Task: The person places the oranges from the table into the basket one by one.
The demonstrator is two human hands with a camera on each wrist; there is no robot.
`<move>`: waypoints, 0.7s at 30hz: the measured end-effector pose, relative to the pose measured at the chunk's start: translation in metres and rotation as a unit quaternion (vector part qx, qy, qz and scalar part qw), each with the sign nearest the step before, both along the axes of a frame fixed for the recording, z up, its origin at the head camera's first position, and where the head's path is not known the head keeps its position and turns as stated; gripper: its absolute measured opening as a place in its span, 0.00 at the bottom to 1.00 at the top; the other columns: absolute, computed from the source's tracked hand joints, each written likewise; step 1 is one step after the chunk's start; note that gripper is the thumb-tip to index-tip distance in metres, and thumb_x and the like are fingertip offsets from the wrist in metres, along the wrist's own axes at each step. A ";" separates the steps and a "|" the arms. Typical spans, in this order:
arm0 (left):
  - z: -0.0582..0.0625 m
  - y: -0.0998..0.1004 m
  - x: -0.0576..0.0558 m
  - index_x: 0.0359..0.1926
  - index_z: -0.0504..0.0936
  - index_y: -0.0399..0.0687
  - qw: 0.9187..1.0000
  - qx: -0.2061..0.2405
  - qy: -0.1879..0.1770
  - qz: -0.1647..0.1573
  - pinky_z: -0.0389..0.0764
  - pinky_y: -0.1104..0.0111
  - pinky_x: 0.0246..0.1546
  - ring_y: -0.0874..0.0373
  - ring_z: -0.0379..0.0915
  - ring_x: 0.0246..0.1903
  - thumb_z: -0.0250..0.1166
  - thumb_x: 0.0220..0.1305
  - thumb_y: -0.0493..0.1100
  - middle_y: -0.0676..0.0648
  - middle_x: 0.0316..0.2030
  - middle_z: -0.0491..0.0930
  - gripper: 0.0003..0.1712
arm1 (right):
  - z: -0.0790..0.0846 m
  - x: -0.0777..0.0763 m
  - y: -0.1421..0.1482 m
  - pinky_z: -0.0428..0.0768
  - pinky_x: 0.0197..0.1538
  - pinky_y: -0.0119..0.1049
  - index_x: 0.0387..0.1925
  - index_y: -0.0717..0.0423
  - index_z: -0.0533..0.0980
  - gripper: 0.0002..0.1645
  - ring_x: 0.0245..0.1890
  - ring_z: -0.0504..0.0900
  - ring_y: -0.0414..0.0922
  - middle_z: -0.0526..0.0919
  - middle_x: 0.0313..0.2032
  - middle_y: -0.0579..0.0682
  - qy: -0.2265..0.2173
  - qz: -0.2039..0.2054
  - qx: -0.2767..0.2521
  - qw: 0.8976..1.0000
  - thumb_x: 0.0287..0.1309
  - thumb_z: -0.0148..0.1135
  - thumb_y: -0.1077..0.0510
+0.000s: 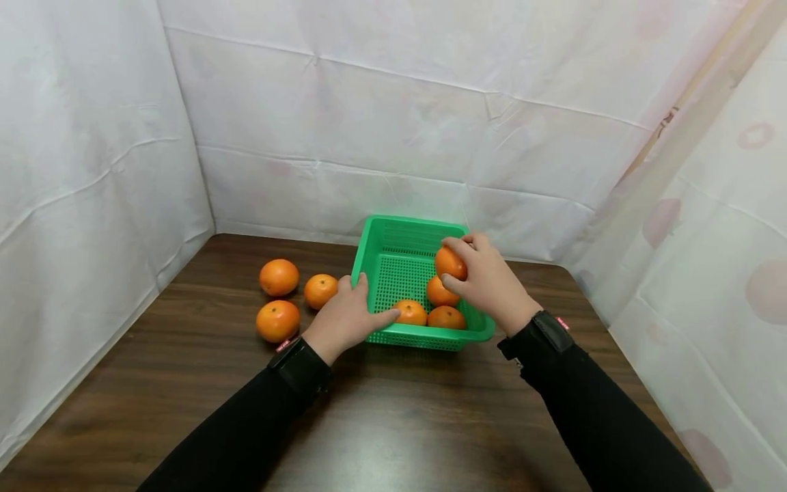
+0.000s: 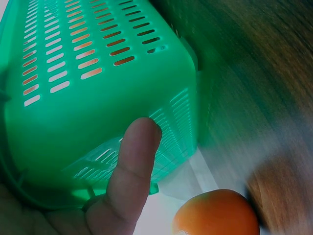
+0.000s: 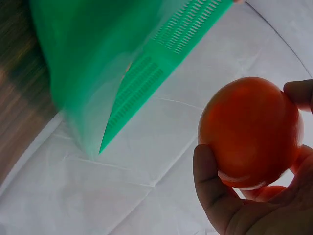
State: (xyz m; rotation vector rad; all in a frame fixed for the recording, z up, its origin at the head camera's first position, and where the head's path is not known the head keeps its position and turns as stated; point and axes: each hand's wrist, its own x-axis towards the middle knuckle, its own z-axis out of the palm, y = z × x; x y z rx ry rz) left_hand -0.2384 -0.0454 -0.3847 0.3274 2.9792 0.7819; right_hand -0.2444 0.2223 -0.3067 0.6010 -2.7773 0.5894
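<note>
A green plastic basket [image 1: 424, 335] with slotted walls sits on the table. At its front left corner my left hand [image 1: 347, 318] grips the rim; in the left wrist view a finger [image 2: 134, 161] lies against the outer wall. My right hand [image 1: 488, 277] holds an orange [image 1: 450, 263] above the basket's right side, pinched between thumb and fingers, as the right wrist view shows. Inside the basket, three oranges lie at the front right: one orange [image 1: 440, 294] partly hidden below the held one, another [image 1: 447, 318] at the front wall, and a third [image 1: 410, 312] near my left thumb.
Left of the basket, three oranges rest on the brown wooden table [image 1: 393, 417]: a back one [image 1: 279, 277], a front one [image 1: 278, 321] and one [image 1: 321, 291] close to my left hand. White cloth [image 1: 369, 123] hangs behind and along both sides of the table.
</note>
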 end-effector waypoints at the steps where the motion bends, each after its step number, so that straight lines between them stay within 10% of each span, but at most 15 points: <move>1: 0.000 0.000 0.000 0.77 0.40 0.45 1.000 0.000 -0.001 0.001 0.78 0.61 0.31 0.50 0.74 0.37 0.50 0.55 0.83 0.33 0.72 0.41 0.65 | 0.001 -0.002 0.000 0.77 0.40 0.43 0.68 0.39 0.65 0.33 0.46 0.67 0.50 0.61 0.59 0.55 -0.002 0.006 0.015 1.000 0.62 0.63 0.50; 12: -0.002 0.000 -0.001 0.77 0.40 0.44 1.000 0.004 0.003 0.002 0.78 0.60 0.31 0.48 0.75 0.38 0.51 0.55 0.82 0.32 0.72 0.41 0.65 | 0.005 -0.017 0.004 0.79 0.37 0.43 0.65 0.36 0.67 0.34 0.49 0.65 0.56 0.65 0.57 0.56 -0.035 0.027 0.141 0.989 0.58 0.69 0.47; 21: -0.002 0.003 -0.001 0.77 0.40 0.44 1.000 0.006 0.001 -0.005 0.78 0.60 0.31 0.49 0.75 0.38 0.51 0.55 0.83 0.32 0.72 0.40 0.66 | 0.010 -0.027 -0.001 0.76 0.26 0.37 0.67 0.37 0.64 0.35 0.27 0.73 0.48 0.62 0.49 0.54 -0.067 0.057 0.182 0.979 0.62 0.66 0.47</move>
